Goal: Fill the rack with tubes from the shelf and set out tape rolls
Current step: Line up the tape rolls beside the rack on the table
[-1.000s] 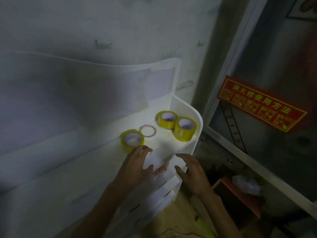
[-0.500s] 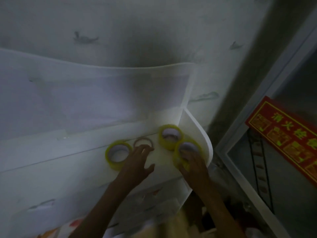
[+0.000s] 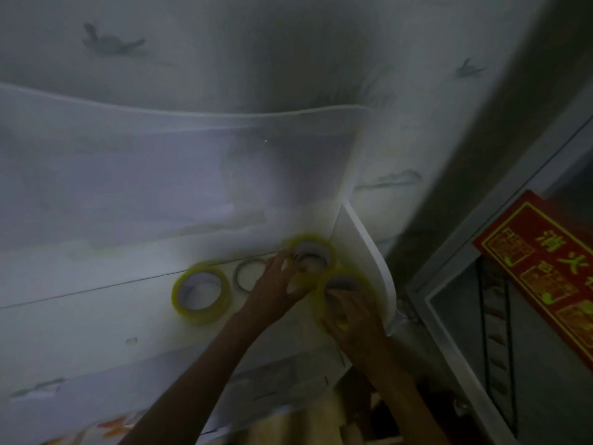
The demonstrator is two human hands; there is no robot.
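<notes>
1. Your right hand (image 3: 353,319) grips the nearest yellow tape roll (image 3: 345,284), fingers curled over its rim.
2. Your left hand (image 3: 279,284) reaches the rear roll (image 3: 311,252), fingertips on its rim; whether they have closed on it you cannot tell, blur hides it.
3. A third roll (image 3: 201,292) lies left of your left hand on the white shelf (image 3: 96,316).
4. The rolls look light, stiff and smooth: pinch through the core.

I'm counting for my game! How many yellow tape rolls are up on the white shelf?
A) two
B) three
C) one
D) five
B: one yellow roll lies untouched at the left, the left hand reaches onto the back roll, and the right hand grips the front roll; the thin ring between them is not yellow.
</notes>
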